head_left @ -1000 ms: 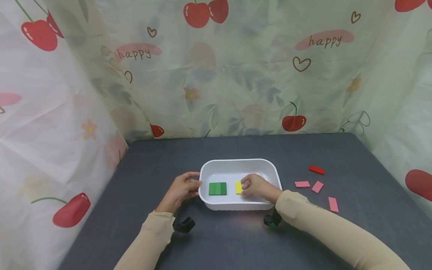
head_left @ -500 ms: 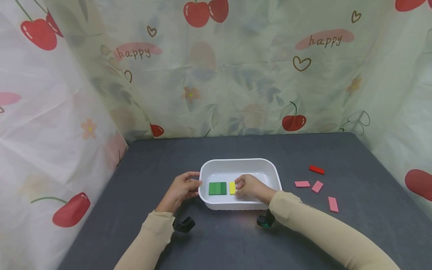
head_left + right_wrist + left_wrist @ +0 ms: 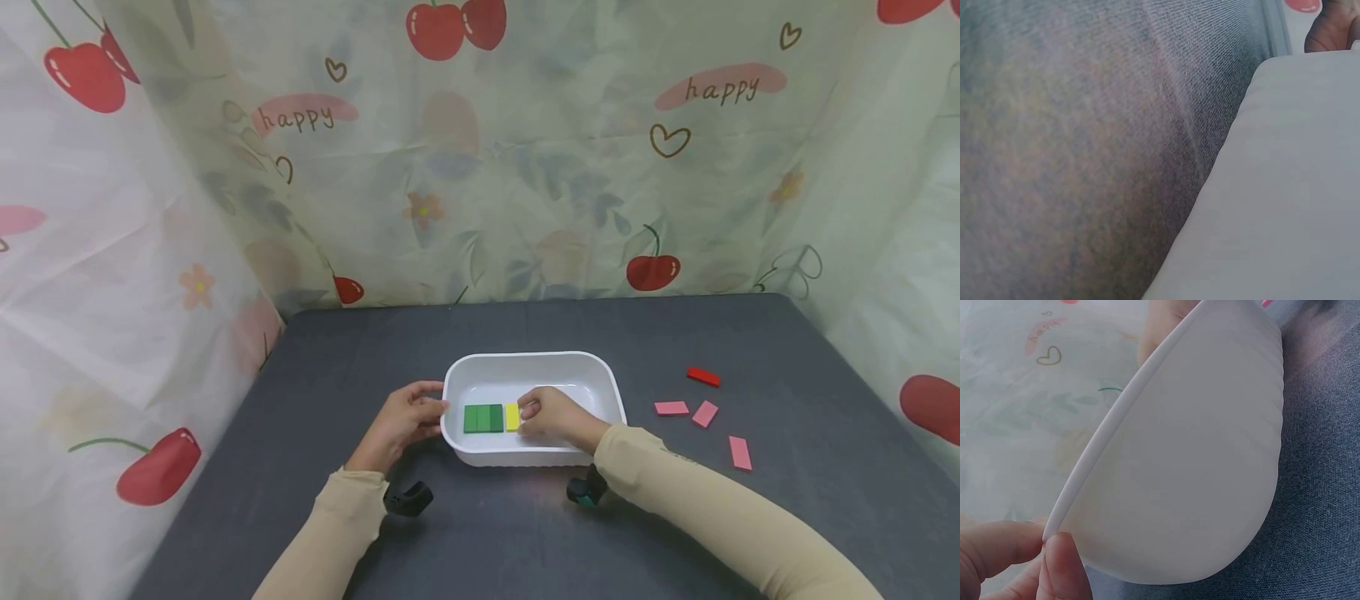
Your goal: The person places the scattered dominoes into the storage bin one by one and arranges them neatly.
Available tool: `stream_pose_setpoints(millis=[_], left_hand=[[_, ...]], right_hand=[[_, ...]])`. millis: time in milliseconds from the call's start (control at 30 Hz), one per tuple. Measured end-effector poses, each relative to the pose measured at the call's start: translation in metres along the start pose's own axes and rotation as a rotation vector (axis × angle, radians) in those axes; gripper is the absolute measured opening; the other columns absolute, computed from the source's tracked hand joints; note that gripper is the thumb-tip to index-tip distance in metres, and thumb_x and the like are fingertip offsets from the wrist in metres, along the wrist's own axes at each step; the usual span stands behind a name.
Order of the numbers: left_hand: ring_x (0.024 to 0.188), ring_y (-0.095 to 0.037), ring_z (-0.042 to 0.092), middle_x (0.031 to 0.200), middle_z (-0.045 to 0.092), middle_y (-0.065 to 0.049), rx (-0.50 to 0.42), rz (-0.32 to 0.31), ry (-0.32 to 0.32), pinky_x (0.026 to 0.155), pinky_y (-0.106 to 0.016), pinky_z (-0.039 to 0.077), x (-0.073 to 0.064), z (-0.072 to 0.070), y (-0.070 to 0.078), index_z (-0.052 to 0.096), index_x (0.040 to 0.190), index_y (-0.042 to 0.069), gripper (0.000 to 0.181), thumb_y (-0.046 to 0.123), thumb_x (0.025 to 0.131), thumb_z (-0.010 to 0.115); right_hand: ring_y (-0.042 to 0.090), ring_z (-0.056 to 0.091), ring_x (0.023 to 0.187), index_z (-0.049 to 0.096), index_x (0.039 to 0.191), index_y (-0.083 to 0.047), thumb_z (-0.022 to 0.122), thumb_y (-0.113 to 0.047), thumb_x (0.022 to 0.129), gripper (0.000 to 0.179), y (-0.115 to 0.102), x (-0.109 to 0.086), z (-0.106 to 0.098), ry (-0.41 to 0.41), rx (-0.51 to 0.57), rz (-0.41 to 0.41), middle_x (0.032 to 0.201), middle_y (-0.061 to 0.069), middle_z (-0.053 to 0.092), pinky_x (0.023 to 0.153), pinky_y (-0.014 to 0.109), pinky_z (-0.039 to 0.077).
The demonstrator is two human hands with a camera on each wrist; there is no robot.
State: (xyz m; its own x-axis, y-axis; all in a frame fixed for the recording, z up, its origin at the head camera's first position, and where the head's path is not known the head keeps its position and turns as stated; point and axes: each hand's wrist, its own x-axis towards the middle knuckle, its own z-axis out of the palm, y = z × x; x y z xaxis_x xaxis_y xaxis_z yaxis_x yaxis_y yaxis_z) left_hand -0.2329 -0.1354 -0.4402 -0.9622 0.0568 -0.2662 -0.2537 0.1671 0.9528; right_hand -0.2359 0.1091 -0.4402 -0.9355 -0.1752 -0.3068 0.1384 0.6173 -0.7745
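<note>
A white plastic tray point(image 3: 532, 357) stands on the dark table. My left hand point(image 3: 401, 421) pinches its left rim; in the left wrist view the thumb and fingers grip the rim's edge. Inside the tray, my right hand point(image 3: 558, 414) holds a small yellow rectangular block point(image 3: 512, 417) by its ends, upright edge toward a row of green blocks point(image 3: 483, 419). Only a narrow gap shows between yellow and green. The right wrist view has just the tray's outer wall point(image 3: 1285, 194), which hides the right fingers and the blocks.
Right of the tray lie a red block point(image 3: 703, 377) and three pink blocks, one point(image 3: 740, 453) nearer the right forearm. A cherry-printed curtain point(image 3: 480, 167) hangs behind the dark table point(image 3: 360, 350) and along its sides.
My right hand has slid the yellow block leftward along the tray floor, close to the green row. The left hand has stayed on the rim, and the tray has kept its place.
</note>
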Motion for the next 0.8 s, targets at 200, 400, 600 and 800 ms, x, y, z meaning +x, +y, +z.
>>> stream_pose_setpoints(millis=[200,400,600,800], left_hand=[[0.073,-0.017,0.065,0.097,0.070,-0.015,-0.003,0.006,-0.007,0.064,-0.027,0.056,0.0003,0.0000,-0.0004,0.058,0.127,0.006,0.041,0.007,0.087,0.068],[0.073,-0.017,0.066,0.099,0.070,-0.015,0.008,0.008,-0.006,0.065,-0.027,0.056,0.0000,0.0001,-0.0014,0.057,0.128,0.006,0.042,0.008,0.087,0.068],[0.073,-0.018,0.065,0.099,0.070,-0.016,0.007,0.005,0.002,0.066,-0.028,0.056,-0.0007,0.0003,-0.0013,0.058,0.127,0.007,0.041,0.008,0.087,0.069],[0.073,-0.017,0.065,0.100,0.070,-0.017,0.000,-0.001,0.003,0.066,-0.028,0.056,-0.0017,0.0010,0.0008,0.058,0.127,0.007,0.042,0.008,0.087,0.069]], right_hand=[[0.016,0.061,0.083,0.060,0.121,0.004,0.077,0.000,0.076,0.048,-0.0004,0.0003,0.0001,-0.008,0.015,-0.007,0.094,0.009,0.067,0.075,0.026,0.052],[0.016,0.062,0.085,0.060,0.122,0.003,0.077,-0.002,0.077,0.048,0.0004,0.0007,0.0009,-0.018,0.024,0.005,0.097,0.008,0.068,0.077,0.027,0.053],[0.015,0.062,0.086,0.060,0.122,0.004,0.076,-0.001,0.077,0.048,0.0025,0.0027,0.0018,-0.017,0.029,-0.013,0.098,0.009,0.068,0.078,0.028,0.053],[0.015,0.061,0.086,0.061,0.121,0.003,0.076,-0.001,0.077,0.047,0.0016,0.0038,0.0019,-0.011,0.032,-0.004,0.097,0.008,0.067,0.077,0.027,0.053]])
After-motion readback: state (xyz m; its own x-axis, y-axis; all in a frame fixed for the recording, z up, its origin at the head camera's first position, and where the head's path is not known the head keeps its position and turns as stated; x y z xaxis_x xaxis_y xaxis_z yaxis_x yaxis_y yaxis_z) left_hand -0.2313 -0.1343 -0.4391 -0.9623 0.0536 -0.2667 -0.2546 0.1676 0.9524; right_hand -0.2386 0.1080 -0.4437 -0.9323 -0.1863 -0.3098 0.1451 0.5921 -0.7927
